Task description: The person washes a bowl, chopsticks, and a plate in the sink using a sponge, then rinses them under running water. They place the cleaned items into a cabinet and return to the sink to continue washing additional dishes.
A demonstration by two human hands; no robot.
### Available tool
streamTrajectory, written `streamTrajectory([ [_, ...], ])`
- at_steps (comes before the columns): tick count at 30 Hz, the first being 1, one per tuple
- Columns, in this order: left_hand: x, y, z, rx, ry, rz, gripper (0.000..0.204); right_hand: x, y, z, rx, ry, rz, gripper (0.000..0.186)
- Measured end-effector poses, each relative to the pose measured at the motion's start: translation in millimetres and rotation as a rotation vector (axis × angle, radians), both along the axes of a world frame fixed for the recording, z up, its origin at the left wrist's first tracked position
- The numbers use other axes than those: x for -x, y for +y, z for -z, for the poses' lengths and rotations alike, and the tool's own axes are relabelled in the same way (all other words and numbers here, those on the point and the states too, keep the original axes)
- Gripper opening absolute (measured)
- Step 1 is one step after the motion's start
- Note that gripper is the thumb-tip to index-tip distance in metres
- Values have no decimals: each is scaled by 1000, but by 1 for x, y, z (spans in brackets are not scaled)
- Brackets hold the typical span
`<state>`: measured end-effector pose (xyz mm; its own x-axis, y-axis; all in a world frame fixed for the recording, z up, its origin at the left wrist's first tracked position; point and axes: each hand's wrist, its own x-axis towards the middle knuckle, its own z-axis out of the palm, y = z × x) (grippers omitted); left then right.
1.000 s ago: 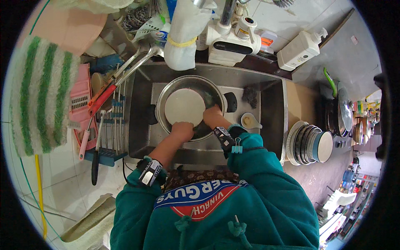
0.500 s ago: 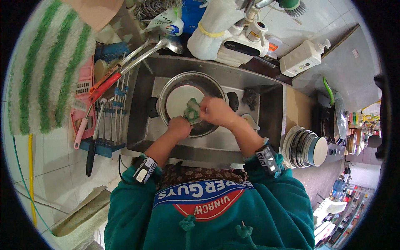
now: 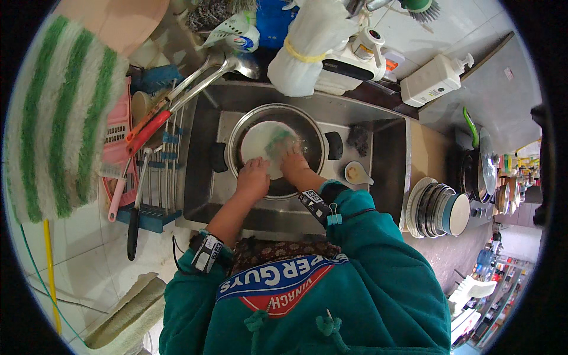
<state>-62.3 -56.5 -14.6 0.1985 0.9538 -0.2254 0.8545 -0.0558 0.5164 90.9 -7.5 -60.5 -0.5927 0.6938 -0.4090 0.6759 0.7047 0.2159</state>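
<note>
Cloth (image 3: 278, 141) flattened on plate (image 3: 252, 144), 2 pot handles (image 3: 334, 145) pointing left-right

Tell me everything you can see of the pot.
The pot is round and open-topped, of shiny, steel-looking metal, with a black handle on either side. It stands upright in the sink, a white plate inside. The left hand and right hand reach in over its near side; whether either touches the pot is unclear.

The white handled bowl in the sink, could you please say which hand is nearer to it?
Right: the right hand is over the pot, to the left of the white handled bowl; the left hand, over the pot's near side, is farther left.
</note>
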Motion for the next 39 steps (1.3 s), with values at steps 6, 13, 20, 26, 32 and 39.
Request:
streamTrajectory([
  [6,-1,15,3,-192,-602,-567,62,3,-1,-28,204,186,65,28],
  [13,-28,19,14,252,-1451,-960,60,32,-10,-69,508,898,583,28],
  [20,0,30,27,525,-1423,-962,46,-17,-19,-48,286,514,12,42],
  [26,-13,26,15,454,-1255,-936,51,-5,-4,-30,318,288,128,39],
  [32,-14,24,32,363,-1312,-860,58,26,-37,-42,479,1193,501,35],
  [39,-14,27,26,530,-1180,-933,58,-47,3,-48,192,195,50,30],
])
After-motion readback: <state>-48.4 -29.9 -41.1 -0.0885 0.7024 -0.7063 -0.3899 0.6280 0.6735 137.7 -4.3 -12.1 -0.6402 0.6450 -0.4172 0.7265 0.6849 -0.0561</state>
